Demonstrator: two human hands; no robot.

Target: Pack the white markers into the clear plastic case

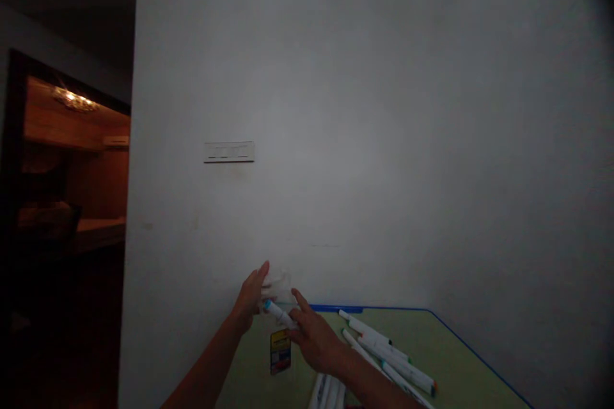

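My left hand [250,294] holds a clear, see-through plastic piece [283,282], which could be a bag or a case; its full outline is hard to make out in the dim light. Between the fingers of my right hand [311,337] is a white marker [281,314] with a light-blue end, which points up and left toward the plastic. Just below the hands, a small yellow and dark-blue label [281,351] shows; whether it belongs to the clear plastic I cannot tell.
Several white markers [396,354] with coloured ends lie on the green, blue-edged table [460,364] to the right. More white markers [327,391] lie side by side at the near edge. A white wall [359,140] with a switch plate [229,152] rises behind; a doorway is at left.
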